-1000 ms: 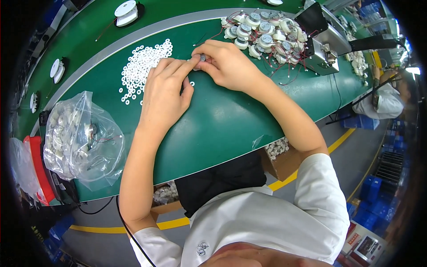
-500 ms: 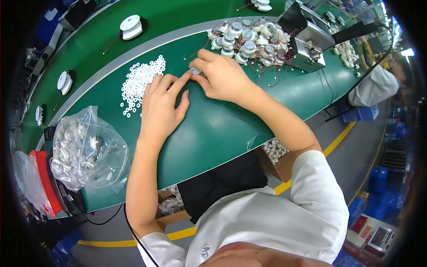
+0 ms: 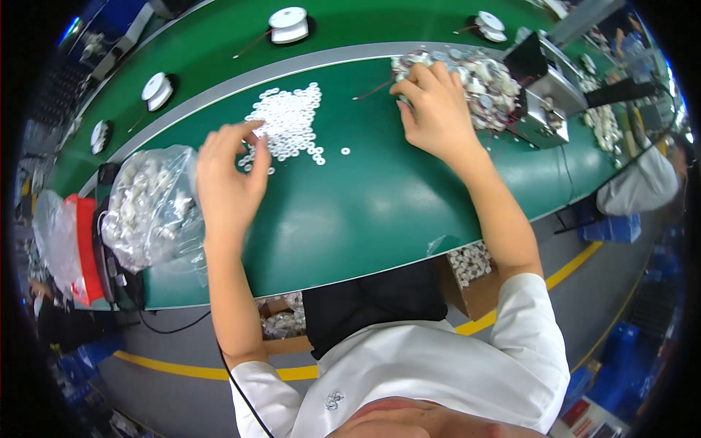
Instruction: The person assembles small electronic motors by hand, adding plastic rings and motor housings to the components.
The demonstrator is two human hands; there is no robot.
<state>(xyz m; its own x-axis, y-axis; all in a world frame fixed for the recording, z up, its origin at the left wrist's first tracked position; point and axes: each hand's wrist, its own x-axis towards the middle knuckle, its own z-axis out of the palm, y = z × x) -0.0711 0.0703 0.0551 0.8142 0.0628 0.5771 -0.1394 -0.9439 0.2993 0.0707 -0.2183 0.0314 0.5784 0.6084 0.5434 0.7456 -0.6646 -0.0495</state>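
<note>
Small white rings point(image 3: 288, 120) are heaped on the green table point(image 3: 343, 219). My left hand point(image 3: 230, 171) is at the heap's left edge, with its thumb and curled fingers apart; nothing shows between them. A single white ring point(image 3: 345, 151) lies to the right of the heap. Farther right, a pile of round white-and-grey parts with thin red wires point(image 3: 485, 87) sits on the table. My right hand point(image 3: 442, 117) reaches to this pile's near left side. Its fingers are spread, the thumb is apart, and the fingertips overlap the parts.
A clear plastic bag of white parts point(image 3: 150, 208) stands at the left, beside a red bin point(image 3: 86, 248). A metal device point(image 3: 544, 117) stands right of the wired pile. Beyond the table's grey rail, white spool-shaped units point(image 3: 289, 25) sit on a green surface. Cardboard boxes point(image 3: 478, 288) are below the table.
My hands were together over a small grey part and have come apart. The left is now at the rings, the right at the wired parts. The whole view has shifted too.
</note>
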